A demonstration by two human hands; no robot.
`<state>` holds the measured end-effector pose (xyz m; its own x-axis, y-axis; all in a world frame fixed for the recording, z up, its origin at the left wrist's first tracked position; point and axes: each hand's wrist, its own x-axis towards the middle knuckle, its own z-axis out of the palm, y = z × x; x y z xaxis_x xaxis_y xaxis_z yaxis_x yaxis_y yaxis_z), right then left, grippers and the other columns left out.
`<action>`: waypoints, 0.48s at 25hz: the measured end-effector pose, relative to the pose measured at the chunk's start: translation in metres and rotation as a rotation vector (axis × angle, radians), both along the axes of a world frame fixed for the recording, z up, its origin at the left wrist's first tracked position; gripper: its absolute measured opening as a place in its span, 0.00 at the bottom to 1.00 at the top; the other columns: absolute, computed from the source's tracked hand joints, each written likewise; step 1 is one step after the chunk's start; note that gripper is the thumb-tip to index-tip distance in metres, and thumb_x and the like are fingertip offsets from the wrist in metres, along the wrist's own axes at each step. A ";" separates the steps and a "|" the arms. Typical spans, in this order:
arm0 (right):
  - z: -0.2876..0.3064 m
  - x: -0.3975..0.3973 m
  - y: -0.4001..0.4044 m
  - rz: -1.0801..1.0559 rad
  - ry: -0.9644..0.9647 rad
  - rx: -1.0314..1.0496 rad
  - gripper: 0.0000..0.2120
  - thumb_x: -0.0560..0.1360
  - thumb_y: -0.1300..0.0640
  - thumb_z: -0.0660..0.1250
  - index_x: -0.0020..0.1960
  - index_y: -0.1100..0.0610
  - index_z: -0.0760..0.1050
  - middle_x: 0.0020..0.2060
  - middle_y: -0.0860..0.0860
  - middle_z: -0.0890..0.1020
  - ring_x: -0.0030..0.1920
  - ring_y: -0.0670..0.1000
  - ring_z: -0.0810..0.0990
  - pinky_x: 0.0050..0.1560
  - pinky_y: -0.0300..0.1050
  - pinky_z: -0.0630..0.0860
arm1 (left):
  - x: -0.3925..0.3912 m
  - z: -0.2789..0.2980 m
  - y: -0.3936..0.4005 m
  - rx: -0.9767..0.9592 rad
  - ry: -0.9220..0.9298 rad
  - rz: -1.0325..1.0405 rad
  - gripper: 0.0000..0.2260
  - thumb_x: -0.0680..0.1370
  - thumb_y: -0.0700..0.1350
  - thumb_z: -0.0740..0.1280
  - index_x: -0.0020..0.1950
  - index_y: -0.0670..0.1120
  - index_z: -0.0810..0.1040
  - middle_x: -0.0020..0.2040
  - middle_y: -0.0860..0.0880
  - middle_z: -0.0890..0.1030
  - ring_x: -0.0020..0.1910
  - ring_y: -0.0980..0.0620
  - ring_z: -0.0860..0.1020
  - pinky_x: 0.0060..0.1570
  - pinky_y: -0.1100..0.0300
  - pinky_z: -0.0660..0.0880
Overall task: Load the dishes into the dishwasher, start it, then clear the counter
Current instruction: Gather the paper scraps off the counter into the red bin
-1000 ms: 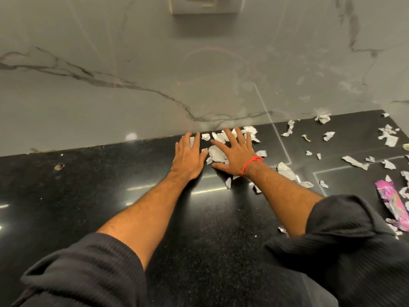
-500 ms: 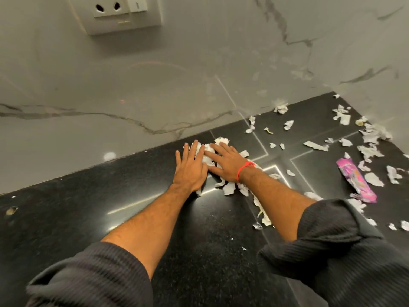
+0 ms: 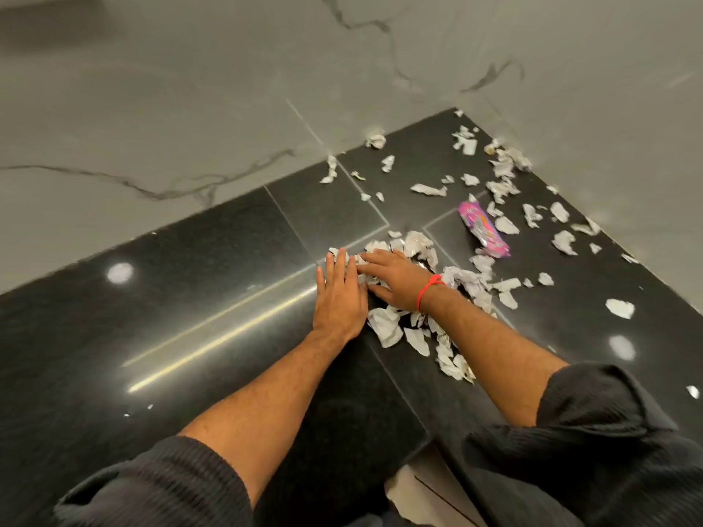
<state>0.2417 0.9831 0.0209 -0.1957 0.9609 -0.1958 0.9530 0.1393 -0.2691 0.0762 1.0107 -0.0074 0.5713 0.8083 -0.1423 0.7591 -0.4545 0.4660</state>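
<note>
Clearing the counter (image 3: 190,298), apparently: left hand (image 3: 339,294) flat with fingers straight, right hand (image 3: 395,279) spread just beside it, both pressing on a heap of torn paper scraps (image 3: 418,325) mid-counter. Probably needs scooping next, then sweeping up the white, crumpled bits and pink wrapper (image 3: 483,230) scattered far right.

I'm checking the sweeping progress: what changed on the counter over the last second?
Both flat hands, left hand and right hand, slid rightwards along the black stone counter, bunching the torn white paper scraps into a bigger heap. Nothing was gripped or released. The pink wrapper and far scraps stayed put.
</note>
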 end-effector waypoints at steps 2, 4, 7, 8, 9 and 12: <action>0.007 0.018 -0.024 -0.061 0.015 -0.022 0.23 0.80 0.55 0.62 0.75 0.51 0.67 0.76 0.53 0.66 0.76 0.54 0.62 0.77 0.60 0.53 | 0.022 0.003 -0.026 -0.052 -0.056 -0.025 0.26 0.86 0.47 0.51 0.83 0.42 0.50 0.84 0.44 0.46 0.82 0.46 0.39 0.79 0.45 0.36; 0.022 0.036 -0.048 -0.185 0.127 0.063 0.22 0.80 0.58 0.63 0.73 0.53 0.70 0.73 0.55 0.69 0.75 0.55 0.65 0.76 0.63 0.56 | 0.036 0.013 -0.039 -0.163 -0.206 -0.046 0.26 0.86 0.48 0.53 0.83 0.46 0.52 0.84 0.46 0.47 0.81 0.48 0.37 0.79 0.44 0.34; 0.045 0.058 -0.105 -0.419 0.277 0.335 0.20 0.78 0.54 0.68 0.70 0.55 0.73 0.64 0.57 0.76 0.65 0.59 0.74 0.66 0.61 0.71 | 0.024 0.024 -0.043 -0.152 -0.382 0.067 0.24 0.86 0.52 0.57 0.82 0.50 0.57 0.84 0.50 0.49 0.81 0.49 0.39 0.79 0.41 0.39; 0.051 0.058 -0.129 -0.497 0.268 0.350 0.24 0.77 0.49 0.69 0.71 0.53 0.71 0.62 0.57 0.76 0.63 0.58 0.73 0.66 0.60 0.71 | 0.012 0.026 -0.046 -0.110 -0.384 0.106 0.26 0.85 0.55 0.58 0.82 0.51 0.58 0.84 0.50 0.50 0.82 0.48 0.41 0.79 0.41 0.42; 0.054 0.055 -0.155 -0.574 0.242 0.303 0.31 0.75 0.43 0.71 0.73 0.51 0.68 0.63 0.56 0.73 0.63 0.58 0.71 0.67 0.58 0.71 | -0.002 0.027 -0.051 -0.098 -0.366 0.118 0.30 0.83 0.60 0.60 0.82 0.52 0.58 0.84 0.49 0.49 0.82 0.47 0.42 0.79 0.41 0.45; 0.047 0.043 -0.218 -0.765 0.179 0.010 0.56 0.62 0.30 0.75 0.80 0.43 0.48 0.71 0.57 0.60 0.68 0.60 0.62 0.70 0.58 0.65 | -0.035 0.021 -0.069 -0.176 -0.156 -0.031 0.51 0.71 0.73 0.66 0.83 0.52 0.44 0.83 0.49 0.37 0.81 0.47 0.37 0.78 0.46 0.43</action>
<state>0.2848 0.7655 0.0680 0.4934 0.8431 -0.2139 0.7276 -0.5348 -0.4297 0.0408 0.9418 0.0135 0.6217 0.7606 -0.1870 0.6583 -0.3780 0.6509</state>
